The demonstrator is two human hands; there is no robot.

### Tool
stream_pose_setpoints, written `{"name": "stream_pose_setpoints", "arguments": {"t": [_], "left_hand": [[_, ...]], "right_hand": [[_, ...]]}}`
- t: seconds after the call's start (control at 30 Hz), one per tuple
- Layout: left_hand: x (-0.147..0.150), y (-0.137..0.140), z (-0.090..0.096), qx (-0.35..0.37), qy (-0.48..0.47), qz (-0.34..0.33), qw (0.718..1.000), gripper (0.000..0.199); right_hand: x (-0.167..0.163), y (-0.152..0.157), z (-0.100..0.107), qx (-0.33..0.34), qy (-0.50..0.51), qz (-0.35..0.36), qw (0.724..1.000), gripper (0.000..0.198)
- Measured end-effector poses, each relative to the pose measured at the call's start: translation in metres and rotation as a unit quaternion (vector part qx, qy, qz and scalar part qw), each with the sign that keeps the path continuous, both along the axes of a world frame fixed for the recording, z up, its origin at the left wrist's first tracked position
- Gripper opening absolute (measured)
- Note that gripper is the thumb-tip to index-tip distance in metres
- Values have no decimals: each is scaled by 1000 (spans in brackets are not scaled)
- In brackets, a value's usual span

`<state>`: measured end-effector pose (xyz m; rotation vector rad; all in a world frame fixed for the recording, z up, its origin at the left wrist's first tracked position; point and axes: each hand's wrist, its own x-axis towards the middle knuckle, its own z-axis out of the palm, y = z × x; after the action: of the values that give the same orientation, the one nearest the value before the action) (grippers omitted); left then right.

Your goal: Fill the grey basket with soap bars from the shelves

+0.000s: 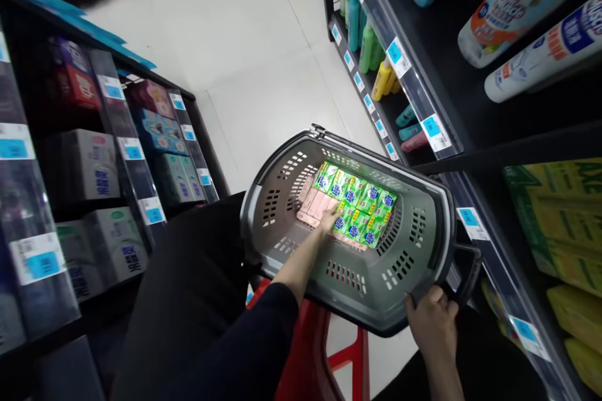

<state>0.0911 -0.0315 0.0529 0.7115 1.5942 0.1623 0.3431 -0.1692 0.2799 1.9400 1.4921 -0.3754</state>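
Note:
A dark grey shopping basket [409,244] is tilted toward me between my legs. In it, a flat pack of green bars in wrappers with round blue logos [360,203] lies over pink boxes [313,207]. My left hand [330,218] reaches into the basket, closed on the near left edge of the green pack; part of its fingers is hidden. On the basket's near right rim, my right hand [435,316] is closed, with the thumb on the inner side. The basket's black handle [470,272] sticks out beside it.
Shelves with boxed goods [96,166] stand close on the left. To the right, shelves hold spray bottles [512,12] and yellow-green packs [555,219]. Beneath me is a red stool [305,351]. Pale floor tiles [254,44] run between the shelves.

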Motion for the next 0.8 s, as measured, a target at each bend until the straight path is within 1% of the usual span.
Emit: {"name": "stream_pose_setpoints", "arguments": {"t": [0.17, 0.27, 0.33, 0.4, 0.47, 0.5, 0.57, 0.6, 0.67, 0.8], "left_hand": [[9, -4, 4, -19, 98, -35, 994, 60], [14, -4, 12, -12, 123, -70, 990, 59], [21, -7, 18, 0, 143, -89, 986, 69], [33, -14, 23, 31, 176, -124, 976, 94], [48, -22, 25, 59, 231, -188, 953, 120], [55, -26, 25, 64, 262, -223, 937, 127], [67, -31, 23, 52, 318, -269, 908, 131], [72, -32, 21, 42, 336, -275, 900, 129], [77, -32, 17, 31, 359, -271, 893, 123], [78, -27, 14, 16, 366, -255, 895, 122]], "right_hand": [[-1, -1, 0, 6, 8, -17, 1000, 45], [-2, 1, 1, 4, 10, -36, 999, 43], [-3, 4, 3, 2, 17, -48, 999, 42], [-4, 6, 5, 0, 24, -58, 998, 41], [-5, 7, 7, 0, 28, -65, 997, 41], [-5, 8, 7, 1, 30, -68, 997, 41], [-5, 8, 8, 3, 35, -75, 997, 40], [-6, 9, 9, 3, 39, -80, 996, 40], [-6, 10, 10, -3, 44, -94, 995, 40], [-8, 14, 13, -22, 48, -111, 992, 39]]}}
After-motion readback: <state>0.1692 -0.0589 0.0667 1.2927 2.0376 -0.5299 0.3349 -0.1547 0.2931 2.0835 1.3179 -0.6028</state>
